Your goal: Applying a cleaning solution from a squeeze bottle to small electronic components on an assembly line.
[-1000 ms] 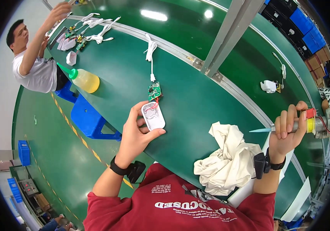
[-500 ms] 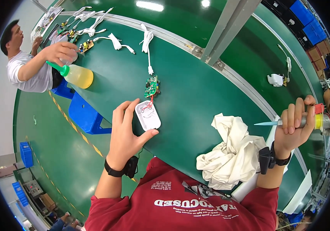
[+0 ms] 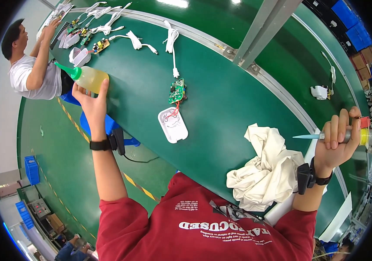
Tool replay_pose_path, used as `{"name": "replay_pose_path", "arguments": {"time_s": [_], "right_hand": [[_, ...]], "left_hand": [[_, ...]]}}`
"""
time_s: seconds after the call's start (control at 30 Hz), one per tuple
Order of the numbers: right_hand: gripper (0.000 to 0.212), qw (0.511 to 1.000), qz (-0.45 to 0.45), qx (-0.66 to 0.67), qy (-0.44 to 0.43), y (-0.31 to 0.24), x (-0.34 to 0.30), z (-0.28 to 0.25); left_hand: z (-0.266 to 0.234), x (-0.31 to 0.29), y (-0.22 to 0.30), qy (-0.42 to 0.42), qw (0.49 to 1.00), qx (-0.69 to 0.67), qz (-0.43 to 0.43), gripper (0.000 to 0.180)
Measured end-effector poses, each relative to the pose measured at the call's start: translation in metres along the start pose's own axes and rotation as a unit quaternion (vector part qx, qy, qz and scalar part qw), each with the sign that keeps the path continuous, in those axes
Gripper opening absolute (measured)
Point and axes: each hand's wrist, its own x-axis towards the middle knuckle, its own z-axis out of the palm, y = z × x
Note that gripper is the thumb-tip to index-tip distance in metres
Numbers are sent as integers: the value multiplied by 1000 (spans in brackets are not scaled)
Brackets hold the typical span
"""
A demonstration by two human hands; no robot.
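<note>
My left hand (image 3: 91, 104) has its thumb and fingers around the lower side of a squeeze bottle (image 3: 94, 78) with a green spout and yellow liquid. At the right, my right hand (image 3: 336, 137) is closed round a pen-like tool with a pale blue tapered tip (image 3: 306, 136); a yellow band and a red block show behind the fingers. Between the hands, a white plastic housing half (image 3: 173, 126) lies open side up on the table. Red wires join it to a green circuit board (image 3: 177, 91), from which a bundled white cable (image 3: 171, 39) runs away.
A crumpled cream cloth (image 3: 266, 167) lies near my right forearm on the green table (image 3: 212, 113). More boards with white cables (image 3: 134, 40) sit at the far left, by a person in a white shirt (image 3: 36, 71). A metal post (image 3: 264, 32) rises at the far edge. A blue stool (image 3: 107, 124) stands left.
My left hand has left the white housing and moved left onto the squeeze bottle. The other person's arm has drawn back from near the bottle. My right hand keeps its tool.
</note>
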Motion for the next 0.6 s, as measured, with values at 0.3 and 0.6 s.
{"name": "replay_pose_path", "arguments": {"time_s": [0.3,0.6], "right_hand": [[17,1000,0,-4,8,3,2,-1],[23,1000,5,-14,-19,1,5,-8]], "left_hand": [[-10,-13,19,-87,990,-101,-52,74],[-77,-70,54,-271,922,-247,-123,83]]}}
